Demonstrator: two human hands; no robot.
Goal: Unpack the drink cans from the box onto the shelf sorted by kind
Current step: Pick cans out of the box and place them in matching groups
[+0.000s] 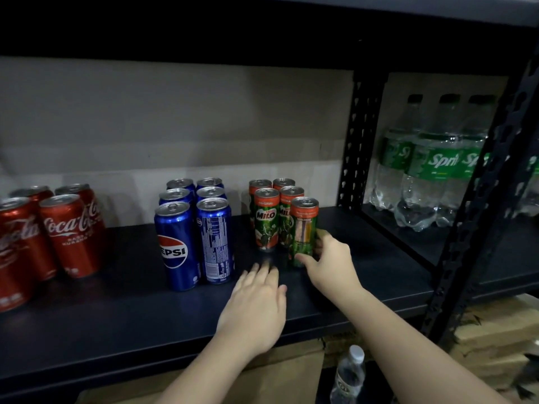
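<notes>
On the dark shelf board [116, 316] stand three groups of cans. Red Coca-Cola cans [73, 234] are at the left, blue Pepsi cans [178, 246] in the middle, and slim green Milo cans [266, 220] to their right. My right hand [329, 263] grips the frontmost Milo can [303, 228], which stands upright at the front right of its group, thumb on its lower front and fingers behind it. My left hand [256, 304] hovers flat over the shelf just in front of the Milo group, fingers straight and holding nothing. The box is not in view.
A black perforated upright [361, 135] divides the shelf from a bay of Sprite bottles [437, 164] on the right. The upper shelf [262, 27] hangs low overhead. Below the shelf edge are cardboard cartons [495, 339] and a small water bottle [350, 374].
</notes>
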